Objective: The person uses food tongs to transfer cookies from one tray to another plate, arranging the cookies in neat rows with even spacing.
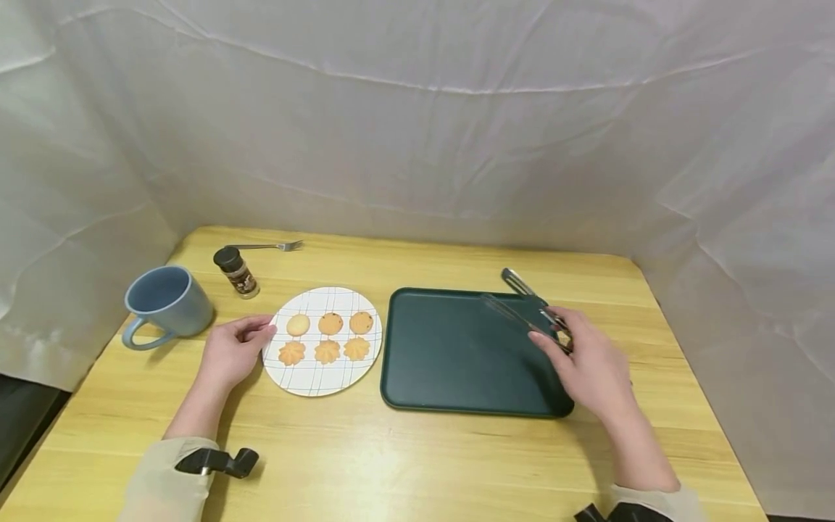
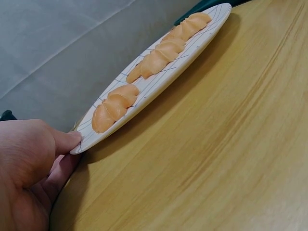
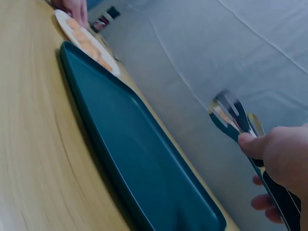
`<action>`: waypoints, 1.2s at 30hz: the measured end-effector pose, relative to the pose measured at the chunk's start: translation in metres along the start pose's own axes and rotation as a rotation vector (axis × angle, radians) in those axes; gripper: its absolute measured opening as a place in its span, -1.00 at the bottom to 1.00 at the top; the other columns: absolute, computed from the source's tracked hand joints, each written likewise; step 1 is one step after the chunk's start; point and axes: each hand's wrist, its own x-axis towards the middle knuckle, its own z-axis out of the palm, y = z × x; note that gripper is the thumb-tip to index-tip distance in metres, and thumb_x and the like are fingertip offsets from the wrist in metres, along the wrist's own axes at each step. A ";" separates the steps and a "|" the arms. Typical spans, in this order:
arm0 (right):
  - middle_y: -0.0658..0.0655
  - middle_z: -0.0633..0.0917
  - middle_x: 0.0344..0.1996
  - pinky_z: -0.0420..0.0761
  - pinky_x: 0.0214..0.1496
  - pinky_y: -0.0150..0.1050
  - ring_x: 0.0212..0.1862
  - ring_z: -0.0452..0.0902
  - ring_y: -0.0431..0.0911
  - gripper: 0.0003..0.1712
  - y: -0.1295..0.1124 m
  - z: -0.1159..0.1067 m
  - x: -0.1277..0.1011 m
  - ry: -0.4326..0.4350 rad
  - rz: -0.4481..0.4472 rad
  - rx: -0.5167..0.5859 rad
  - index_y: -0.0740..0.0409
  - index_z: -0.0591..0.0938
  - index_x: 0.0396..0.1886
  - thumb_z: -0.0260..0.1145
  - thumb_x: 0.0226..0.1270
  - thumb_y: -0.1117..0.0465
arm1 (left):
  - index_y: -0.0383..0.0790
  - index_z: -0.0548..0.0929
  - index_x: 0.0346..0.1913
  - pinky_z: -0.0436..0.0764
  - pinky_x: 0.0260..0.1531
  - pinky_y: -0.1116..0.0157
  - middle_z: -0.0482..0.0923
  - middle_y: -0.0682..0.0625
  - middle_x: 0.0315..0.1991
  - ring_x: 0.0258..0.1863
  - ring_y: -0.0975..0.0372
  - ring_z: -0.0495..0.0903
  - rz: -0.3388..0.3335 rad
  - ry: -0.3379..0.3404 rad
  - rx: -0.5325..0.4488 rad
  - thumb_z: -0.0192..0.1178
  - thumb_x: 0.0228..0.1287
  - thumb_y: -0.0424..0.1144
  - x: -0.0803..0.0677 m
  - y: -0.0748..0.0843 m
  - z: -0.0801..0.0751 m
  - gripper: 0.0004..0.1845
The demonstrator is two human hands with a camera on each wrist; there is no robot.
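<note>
A white gridded plate (image 1: 306, 377) (image 2: 192, 53) (image 3: 65, 21) holds several round and flower-shaped cookies (image 1: 328, 336) (image 2: 120, 101). My left hand (image 1: 231, 348) (image 2: 29, 168) pinches the plate's left rim. To the right lies a dark green tray (image 1: 457, 355) (image 3: 139, 159) with nothing on it. My right hand (image 1: 587, 359) (image 3: 281, 163) grips metal tongs (image 1: 522, 297) (image 3: 231, 113) above the tray's right side, their tips pointing up and left.
A blue mug (image 1: 166, 303) stands at the table's left edge. Beside it are a small black-capped spice jar (image 1: 236, 272) (image 3: 103, 19) and a fork (image 1: 270, 246) near the back. White cloth walls enclose the wooden table (image 1: 417, 449).
</note>
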 end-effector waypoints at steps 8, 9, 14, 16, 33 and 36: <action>0.30 0.74 -0.02 0.51 -0.43 0.02 -0.26 0.71 0.18 -0.29 0.035 -0.012 -0.010 0.024 0.211 -0.038 0.24 0.57 0.38 0.36 0.53 -0.20 | -0.30 0.70 0.28 0.53 -0.15 0.41 0.73 -0.22 0.07 0.01 0.08 0.61 0.004 0.006 -0.002 0.23 0.59 -0.02 -0.001 -0.002 0.001 -0.54; 0.31 0.74 -0.01 0.52 -0.41 0.07 -0.21 0.72 0.23 -0.27 0.040 -0.012 -0.010 0.022 0.242 -0.039 0.25 0.55 0.39 0.34 0.54 -0.21 | -0.30 0.70 0.28 0.53 -0.15 0.42 0.73 -0.22 0.07 0.01 0.08 0.61 0.001 0.007 -0.002 0.23 0.59 -0.02 -0.001 -0.002 0.000 -0.54; 0.34 0.74 0.05 0.51 -0.20 0.27 0.05 0.64 0.36 -0.15 0.059 -0.011 -0.013 -0.017 0.427 -0.036 0.27 0.48 0.47 0.23 0.56 -0.32 | -0.29 0.70 0.29 0.53 -0.16 0.43 0.73 -0.21 0.07 0.01 0.09 0.60 -0.016 0.003 -0.008 0.23 0.59 -0.02 -0.001 -0.003 0.001 -0.54; 0.35 0.74 0.08 0.50 -0.15 0.32 0.11 0.60 0.38 -0.12 0.066 -0.009 -0.013 -0.030 0.491 -0.036 0.25 0.45 0.50 0.20 0.56 -0.36 | -0.29 0.69 0.29 0.52 -0.15 0.42 0.72 -0.21 0.07 0.01 0.09 0.60 -0.017 0.000 -0.014 0.23 0.59 -0.02 -0.001 -0.002 0.001 -0.54; 0.47 0.61 0.21 0.50 -0.14 0.34 0.13 0.53 0.48 -0.07 0.102 0.011 -0.005 -0.058 0.670 -0.079 0.22 0.44 0.51 0.18 0.51 -0.41 | -0.29 0.69 0.30 0.54 -0.08 0.33 0.72 -0.22 0.09 0.05 0.05 0.61 -0.014 -0.006 -0.004 0.22 0.59 -0.01 -0.001 0.001 0.000 -0.53; 0.52 0.55 0.21 0.50 -0.18 0.34 0.10 0.51 0.50 -0.05 0.102 0.013 -0.004 -0.067 0.680 -0.091 0.25 0.44 0.51 0.18 0.50 -0.42 | -0.29 0.70 0.29 0.54 -0.11 0.37 0.73 -0.22 0.08 0.03 0.07 0.63 -0.012 0.002 -0.010 0.24 0.59 -0.03 -0.002 0.002 0.001 -0.55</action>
